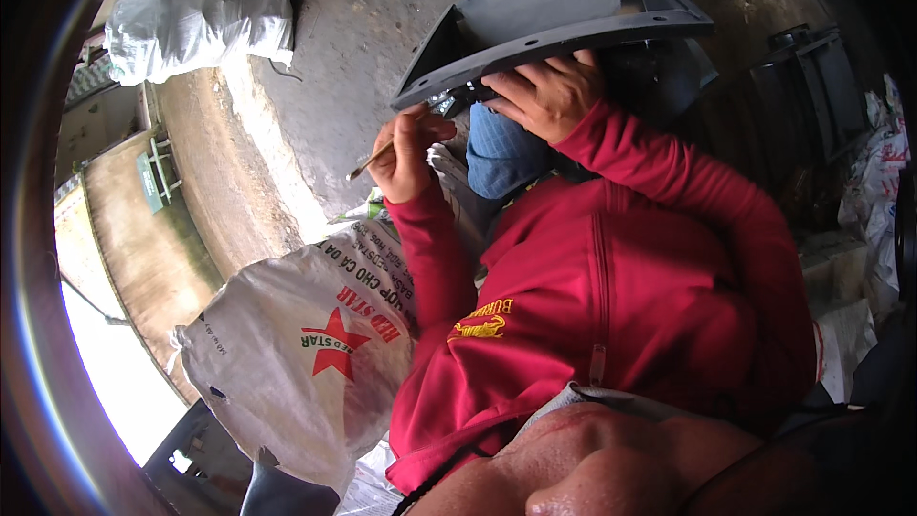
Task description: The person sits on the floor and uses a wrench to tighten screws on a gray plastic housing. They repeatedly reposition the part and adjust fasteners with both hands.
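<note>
1. Grey, matte and flanged, the tray-shaped metal part (549, 14) sits at twelve o'clock in our view, propped over the lap above blue trousers (501, 153).
2. We find the right hand (546, 94) closed on the part's lower flange, fingers curled under the rim, steadying it.
3. We find the left hand (409, 155), at about ten o'clock from the red jacket (611, 306), pinching a thin brush (374, 158); its wooden handle points out toward eight o'clock, and its working end reaches under the part's lower left edge, where we cannot see the tip.
4. We judge the step in hand to be brushing along the underside of that flange.
5. In our judgement the next stroke calls for a firm hold on the part and a light, even run along the rim.
6. A white printed sack (306, 363) lies at seven o'clock on the concrete floor (363, 48).
</note>
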The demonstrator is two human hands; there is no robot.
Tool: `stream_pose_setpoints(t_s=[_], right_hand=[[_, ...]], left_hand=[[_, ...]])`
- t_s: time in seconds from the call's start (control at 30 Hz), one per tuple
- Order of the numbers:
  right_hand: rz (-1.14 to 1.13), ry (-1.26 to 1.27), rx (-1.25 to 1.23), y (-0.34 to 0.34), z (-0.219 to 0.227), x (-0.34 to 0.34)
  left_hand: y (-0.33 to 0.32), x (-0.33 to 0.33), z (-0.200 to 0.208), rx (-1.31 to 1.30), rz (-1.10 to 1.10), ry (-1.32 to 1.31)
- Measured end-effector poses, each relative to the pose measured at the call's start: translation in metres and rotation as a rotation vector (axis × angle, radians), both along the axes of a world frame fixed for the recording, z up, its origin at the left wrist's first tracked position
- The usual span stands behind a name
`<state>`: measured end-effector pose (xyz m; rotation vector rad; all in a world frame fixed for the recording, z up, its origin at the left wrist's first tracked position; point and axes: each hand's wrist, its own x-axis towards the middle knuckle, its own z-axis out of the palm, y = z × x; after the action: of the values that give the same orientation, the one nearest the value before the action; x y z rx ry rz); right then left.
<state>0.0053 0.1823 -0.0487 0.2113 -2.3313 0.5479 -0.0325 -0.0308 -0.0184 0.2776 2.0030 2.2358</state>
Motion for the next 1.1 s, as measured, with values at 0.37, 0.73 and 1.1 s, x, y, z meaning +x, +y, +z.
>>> stream_pose_setpoints(t_s=[0.37,0.73,1.1], right_hand=[[0.01,-0.122,0.07,0.001,0.01,0.004],[-0.027,-0.033,0.088,0.0,0.006,0.001],[0.043,-0.061,0.032,0.004,0.009,0.004]], left_hand=[[0.063,0.007,0.047,-1.083,-0.038,0.819],[-0.008,-0.009,-0.031,0.394,-0.004,-0.347],[0.051,0.008,0.046,-0.837,-0.01,0.604]])
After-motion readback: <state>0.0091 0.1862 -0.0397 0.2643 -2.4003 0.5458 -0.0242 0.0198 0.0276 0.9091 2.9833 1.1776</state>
